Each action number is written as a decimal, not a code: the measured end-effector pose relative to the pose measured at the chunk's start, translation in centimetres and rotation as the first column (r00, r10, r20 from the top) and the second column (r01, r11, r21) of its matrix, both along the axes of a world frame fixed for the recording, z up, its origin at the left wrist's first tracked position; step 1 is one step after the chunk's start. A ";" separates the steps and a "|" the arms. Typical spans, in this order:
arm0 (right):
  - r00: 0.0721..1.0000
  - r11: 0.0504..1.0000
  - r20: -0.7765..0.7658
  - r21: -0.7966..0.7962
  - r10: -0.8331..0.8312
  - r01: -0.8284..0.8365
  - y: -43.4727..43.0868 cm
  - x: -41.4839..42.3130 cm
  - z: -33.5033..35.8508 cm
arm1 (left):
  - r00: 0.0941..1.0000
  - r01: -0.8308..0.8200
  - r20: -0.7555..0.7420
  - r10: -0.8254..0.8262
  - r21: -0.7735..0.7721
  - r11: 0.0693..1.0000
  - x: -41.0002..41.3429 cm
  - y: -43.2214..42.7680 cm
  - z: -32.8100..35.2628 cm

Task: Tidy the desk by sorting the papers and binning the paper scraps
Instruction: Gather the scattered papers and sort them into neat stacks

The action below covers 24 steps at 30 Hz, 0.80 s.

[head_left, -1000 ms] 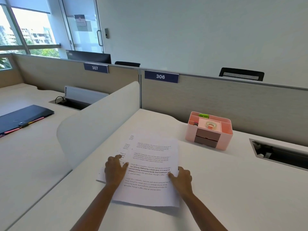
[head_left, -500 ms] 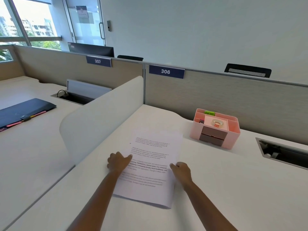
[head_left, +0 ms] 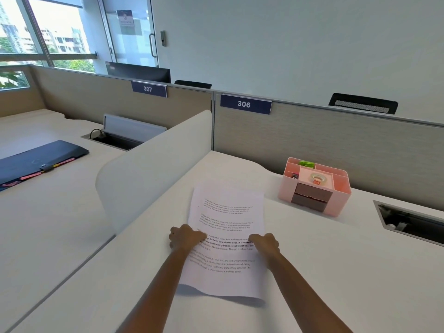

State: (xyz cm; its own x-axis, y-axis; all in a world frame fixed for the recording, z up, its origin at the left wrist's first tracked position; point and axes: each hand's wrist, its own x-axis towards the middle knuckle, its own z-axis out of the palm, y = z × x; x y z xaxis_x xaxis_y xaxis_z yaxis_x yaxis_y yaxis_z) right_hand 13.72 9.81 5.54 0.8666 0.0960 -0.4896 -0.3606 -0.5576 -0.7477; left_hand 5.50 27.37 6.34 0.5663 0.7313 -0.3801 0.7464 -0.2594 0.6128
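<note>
So the printed papers (head_left: 228, 207) are sitting on the white desk (head_left: 312, 272) right in front of the person, held from both sides. The left hand (head_left: 186, 239) has its fingers curled around the left edge, and the right hand (head_left: 265, 243) is doing the same on the right edge, so both are closed on the paper about halfway along its length. The end nearest the person is lifted a bit off the desk and throws a shadow under it, while the far end lies flat. I can't tell how many sheets there are. Past the right hand and off to its right there's a pink organizer (head_left: 341, 200) with a roll of tape (head_left: 317, 177) on top and a green clip (head_left: 307, 163) in the back compartment. Further right of that is a cable slot (head_left: 413, 223) cut into the desk. Just left of the left hand a curved white divider (head_left: 153, 174) stands along the desk edge, and beyond it a dark folder (head_left: 38, 159) lies on the neighbouring desk (head_left: 48, 224). Straight ahead of both hands is the beige partition (head_left: 336, 145) with a 306 label (head_left: 245, 104).
</note>
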 end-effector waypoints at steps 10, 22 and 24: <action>0.996 0.996 0.032 0.014 0.083 -0.084 -1.0 0.0 -0.3 | 0.940 -0.065 0.322 0.112 -0.153 0.986 -1.4 1.5 -1.1; 0.986 0.976 0.086 -0.178 0.146 -0.129 0.4 2.5 0.6 | 0.995 0.079 0.057 -0.083 0.068 0.995 1.1 3.0 -0.1; 0.983 0.973 0.078 -0.177 0.164 -0.149 0.8 2.9 0.7 | 0.997 0.064 0.044 -0.066 0.045 0.997 1.7 2.8 0.1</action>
